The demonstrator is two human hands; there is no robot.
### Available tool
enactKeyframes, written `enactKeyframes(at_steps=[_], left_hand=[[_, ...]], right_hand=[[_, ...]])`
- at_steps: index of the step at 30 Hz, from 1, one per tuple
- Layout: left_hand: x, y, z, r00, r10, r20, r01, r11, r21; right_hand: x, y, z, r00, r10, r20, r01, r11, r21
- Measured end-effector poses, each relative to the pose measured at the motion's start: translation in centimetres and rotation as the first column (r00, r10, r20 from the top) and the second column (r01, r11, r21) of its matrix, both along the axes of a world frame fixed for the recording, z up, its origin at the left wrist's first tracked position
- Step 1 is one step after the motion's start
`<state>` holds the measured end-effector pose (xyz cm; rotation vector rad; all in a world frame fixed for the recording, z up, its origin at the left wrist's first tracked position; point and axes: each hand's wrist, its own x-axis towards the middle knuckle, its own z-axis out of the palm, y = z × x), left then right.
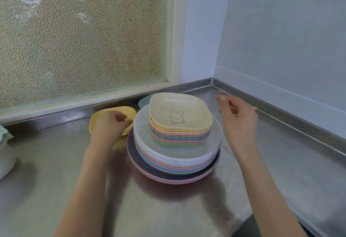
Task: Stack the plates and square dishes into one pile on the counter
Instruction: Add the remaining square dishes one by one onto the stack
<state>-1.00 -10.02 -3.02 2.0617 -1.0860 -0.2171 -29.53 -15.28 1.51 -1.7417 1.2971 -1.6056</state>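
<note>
Steel counter (56,162) bears the pile (176,143); left hand (110,126) seemingly grips yellow dish (129,112), right hand (239,122) relaxed.

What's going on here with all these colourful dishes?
A person is stacking tableware on a steel counter. One pile is built: round plates at the bottom, square dishes on top, the uppermost cream one showing a bear drawing. The left hand grips a loose yellow dish beside the pile, not yet added. The right hand hovers free beside it. A pale blue dish lies behind.
</note>
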Motion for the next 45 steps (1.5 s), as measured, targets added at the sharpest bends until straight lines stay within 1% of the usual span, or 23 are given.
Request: enactKeyframes(at_steps=[2,4,6,10,11,12,15,17,19,20,22,24,26,27,29,31,33,34,36,39,41,45], left_hand=[[-0.2,-0.3,-0.6,0.996,-0.087,0.004,0.086,0.989,0.12],[-0.7,-0.3,-0.7,0.988,-0.139,0.065,0.124,0.972,0.198],[-1.2,-0.1,-0.5,0.974,-0.171,0.147,0.135,0.964,0.228],[-1.6,-0.2,-0.2,0.948,-0.163,0.272,0.096,0.965,0.243],[-1.6,-0.2,-0.2,0.948,-0.167,0.27,0.1,0.965,0.244],[-1.4,-0.2,-0.2,0.955,-0.177,0.237,0.121,0.965,0.233],[0.1,0.3,-0.2,0.974,-0.222,0.045,0.212,0.963,0.163],[1.4,1.0,-0.1,0.962,-0.269,-0.043,0.272,0.944,0.186],[2.1,1.6,-0.4,0.954,-0.296,-0.045,0.298,0.921,0.25],[2.2,1.7,-0.7,0.959,-0.281,-0.026,0.279,0.928,0.247],[2.3,1.6,-1.3,0.977,-0.208,0.05,0.194,0.959,0.205],[2.2,1.8,-1.4,0.984,-0.087,0.156,0.06,0.984,0.169],[2.2,2.2,-0.5,0.975,0.035,0.221,-0.046,0.998,0.045],[2.2,2.3,0.2,0.971,0.069,0.229,-0.062,0.997,-0.038],[1.5,2.8,2.4,0.97,0.072,0.234,-0.022,0.978,-0.209],[0.0,3.1,5.1,0.964,0.034,0.265,0.067,0.93,-0.362],[-2.5,3.5,7.8,0.942,-0.023,0.335,0.19,0.86,-0.474],[-4.0,3.7,8.9,0.925,-0.068,0.373,0.261,0.826,-0.499],[-6.8,3.9,10.3,0.874,-0.186,0.448,0.409,0.78,-0.473],[-9.8,3.8,10.6,0.761,-0.385,0.522,0.586,0.754,-0.298],[-10.7,3.5,10.4,0.706,-0.497,0.505,0.646,0.743,-0.172],[-10.7,3.6,9.7,0.693,-0.621,0.366,0.66,0.751,0.025]], right_hand=[[0.5,0.4,-0.9,0.998,0.039,-0.048,-0.04,0.999,-0.008],[1.1,0.9,-1.7,0.995,0.073,-0.066,-0.074,0.997,-0.011],[1.4,1.2,-2.1,0.996,0.076,-0.053,-0.077,0.997,-0.015],[1.4,1.3,-2.3,0.996,0.077,-0.054,-0.078,0.997,-0.014],[1.3,1.4,-2.2,0.995,0.079,-0.058,-0.08,0.997,-0.012],[1.3,1.4,-2.2,0.995,0.082,-0.058,-0.083,0.997,-0.009],[1.3,1.7,-2.3,0.994,0.09,-0.055,-0.09,0.996,0.006],[1.4,1.8,-2.4,0.995,0.091,-0.046,-0.091,0.996,0.013],[1.5,1.9,-2.4,0.996,0.086,-0.039,-0.085,0.996,0.021],[1.6,1.9,-2.4,0.996,0.08,-0.039,-0.079,0.997,0.025],[1.6,1.9,-2.4,0.997,0.072,-0.04,-0.071,0.997,0.027],[1.6,1.9,-2.4,0.997,0.066,-0.041,-0.065,0.998,0.023],[1.6,1.9,-2.5,0.997,0.06,-0.046,-0.059,0.998,0.019],[1.7,1.9,-2.5,0.997,0.06,-0.045,-0.06,0.998,0.017],[1.7,1.9,-2.5,0.997,0.065,-0.038,-0.064,0.998,0.014],[1.8,1.9,-2.5,0.998,0.065,-0.027,-0.065,0.998,0.012],[1.8,2.0,-2.5,0.998,0.063,-0.016,-0.062,0.998,0.014],[1.9,2.1,-2.6,0.998,0.061,-0.014,-0.061,0.998,0.014],[1.9,2.1,-2.6,0.998,0.063,-0.011,-0.062,0.998,0.011],[1.8,2.0,-2.5,0.997,0.082,0.003,-0.082,0.996,0.025],[1.7,2.0,-2.5,0.996,0.088,0.01,-0.089,0.996,0.02],[1.7,2.1,-2.8,0.996,0.084,0.025,-0.084,0.996,0.017]])
